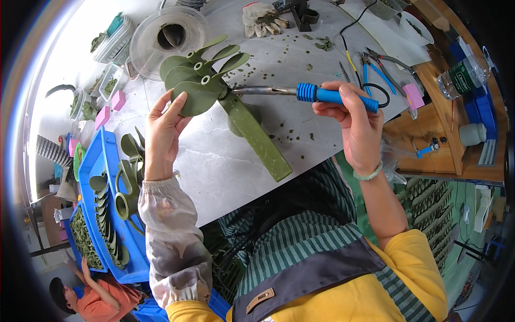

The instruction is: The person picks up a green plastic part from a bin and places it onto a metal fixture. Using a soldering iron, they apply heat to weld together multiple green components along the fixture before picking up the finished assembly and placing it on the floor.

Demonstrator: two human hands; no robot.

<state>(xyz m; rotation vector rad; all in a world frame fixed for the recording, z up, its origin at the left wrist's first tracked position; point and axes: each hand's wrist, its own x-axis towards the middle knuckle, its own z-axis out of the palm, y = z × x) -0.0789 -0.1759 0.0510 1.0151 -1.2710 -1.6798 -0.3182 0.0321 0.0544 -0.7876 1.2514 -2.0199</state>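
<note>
My left hand (163, 126) holds a cluster of green plastic leaves (199, 75) by a round leaf, up over the pale table (214, 161). A flat green stem strip (255, 137) runs from the cluster down toward me. My right hand (354, 121) grips the blue handle of a soldering iron (322, 95). Its metal shaft points left and its tip touches the base of the leaf cluster.
Blue bins (104, 161) of green leaf parts stand at my left. A clear spool (169, 35), small trays, pink blocks, work gloves (260, 19) and pliers (378, 67) lie on the table. A water bottle (461, 78) rests on a wooden shelf at right. Another person crouches at lower left.
</note>
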